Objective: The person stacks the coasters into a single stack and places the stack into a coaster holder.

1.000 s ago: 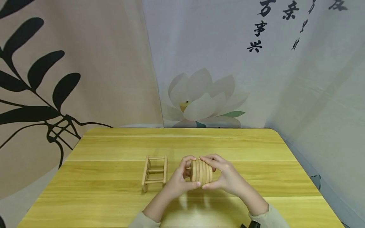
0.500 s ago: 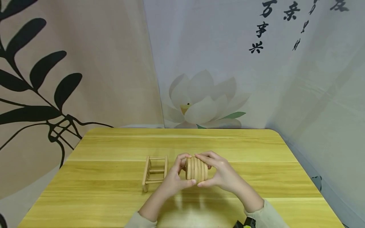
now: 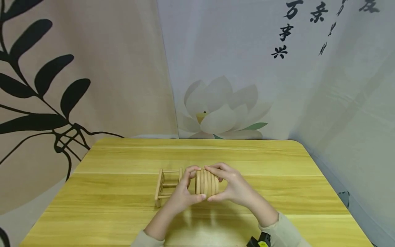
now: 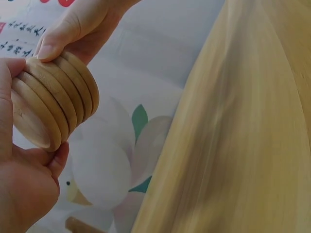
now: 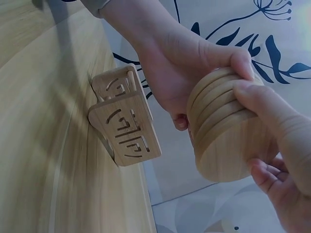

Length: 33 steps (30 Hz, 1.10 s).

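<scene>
A stack of several round wooden coasters [image 3: 206, 182] is held on edge above the table between both hands. My left hand [image 3: 181, 196] grips its left end, thumb below and fingers over the top. On the right end, my right hand [image 3: 231, 183] holds it the same way. In the right wrist view the flat face of the end coaster [image 5: 233, 150] shows plain wood. Just left of the hands stands a wooden coaster holder [image 5: 99, 117] with cut-out patterned side panels joined by rods. My left hand partly hides the holder in the head view.
The wooden table [image 3: 277, 192] has rounded far corners. Behind it hangs a printed cloth [image 3: 139, 85] with leaves, a lotus and characters. A black device [image 3: 260, 240] sits at my right wrist, by the sleeve.
Both hands have moved left with the coaster stack, closer to the holder, and the left hand now overlaps the holder's right side in the head view. The holder stays in place.
</scene>
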Each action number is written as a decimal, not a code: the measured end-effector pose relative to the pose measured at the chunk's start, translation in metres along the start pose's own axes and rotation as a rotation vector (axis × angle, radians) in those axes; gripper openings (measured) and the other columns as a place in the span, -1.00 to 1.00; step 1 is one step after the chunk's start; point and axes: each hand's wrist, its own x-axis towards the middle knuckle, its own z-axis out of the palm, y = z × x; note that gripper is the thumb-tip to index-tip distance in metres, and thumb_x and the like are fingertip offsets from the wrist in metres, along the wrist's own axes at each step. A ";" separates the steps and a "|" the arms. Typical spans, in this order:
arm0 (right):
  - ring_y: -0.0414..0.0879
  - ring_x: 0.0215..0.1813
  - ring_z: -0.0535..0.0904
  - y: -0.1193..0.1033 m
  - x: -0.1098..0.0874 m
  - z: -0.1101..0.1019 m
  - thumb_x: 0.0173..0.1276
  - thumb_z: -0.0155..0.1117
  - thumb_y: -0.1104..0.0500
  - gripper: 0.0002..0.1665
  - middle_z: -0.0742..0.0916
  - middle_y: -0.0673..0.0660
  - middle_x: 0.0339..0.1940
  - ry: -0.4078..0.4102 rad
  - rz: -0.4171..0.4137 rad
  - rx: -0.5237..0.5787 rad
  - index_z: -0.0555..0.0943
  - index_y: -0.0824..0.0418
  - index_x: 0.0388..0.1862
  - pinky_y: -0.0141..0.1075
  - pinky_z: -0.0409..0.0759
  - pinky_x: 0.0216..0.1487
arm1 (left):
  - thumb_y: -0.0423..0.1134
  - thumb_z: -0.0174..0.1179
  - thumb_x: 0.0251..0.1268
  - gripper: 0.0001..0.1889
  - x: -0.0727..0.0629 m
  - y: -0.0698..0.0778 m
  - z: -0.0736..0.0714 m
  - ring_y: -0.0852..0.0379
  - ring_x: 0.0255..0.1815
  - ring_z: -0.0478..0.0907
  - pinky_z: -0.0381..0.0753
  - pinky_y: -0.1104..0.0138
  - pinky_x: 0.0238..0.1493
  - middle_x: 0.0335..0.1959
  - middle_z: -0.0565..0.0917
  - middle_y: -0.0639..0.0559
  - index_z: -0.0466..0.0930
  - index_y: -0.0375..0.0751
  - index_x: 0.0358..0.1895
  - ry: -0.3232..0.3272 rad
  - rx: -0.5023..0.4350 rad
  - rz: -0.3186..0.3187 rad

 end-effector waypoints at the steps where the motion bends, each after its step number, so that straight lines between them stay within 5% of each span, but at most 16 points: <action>1: -0.13 -0.03 0.51 -0.001 0.001 0.001 -0.17 0.67 0.08 -0.03 0.57 0.08 0.12 -0.004 0.000 0.004 0.48 0.29 0.28 -0.24 0.62 -0.19 | -0.43 0.38 -0.04 -0.20 0.000 0.000 -0.002 -0.32 0.19 0.29 0.50 -0.13 -0.01 0.26 0.25 -0.32 0.17 0.10 0.27 0.001 0.002 0.001; 7: -0.07 0.06 0.50 -0.002 0.009 0.007 -0.13 0.66 0.08 -0.04 0.56 0.08 0.14 -0.016 -0.010 0.016 0.48 0.29 0.29 -0.23 0.61 -0.09 | -0.48 0.39 -0.06 -0.20 -0.003 0.002 -0.010 -0.29 0.05 0.44 0.63 0.10 -0.15 0.23 0.30 -0.34 0.18 0.09 0.24 0.033 0.038 -0.010; 18: -0.08 0.10 0.49 -0.004 0.022 0.018 -0.14 0.66 0.08 -0.02 0.54 0.07 0.16 -0.040 -0.028 0.011 0.47 0.25 0.31 -0.27 0.58 0.00 | -0.53 0.38 -0.06 -0.20 -0.008 0.003 -0.027 -0.22 -0.04 0.48 0.64 0.14 -0.19 0.22 0.32 -0.35 0.16 0.04 0.23 0.049 0.041 -0.020; 33: -0.08 0.04 0.51 -0.002 0.041 0.033 -0.12 0.65 0.04 -0.01 0.55 0.13 0.13 -0.057 -0.072 -0.010 0.44 0.30 0.32 -0.35 0.57 -0.06 | -0.55 0.34 -0.06 -0.24 -0.009 -0.009 -0.052 -0.33 0.04 0.41 0.62 0.11 -0.16 0.17 0.31 -0.42 0.14 -0.09 0.21 0.038 0.057 0.105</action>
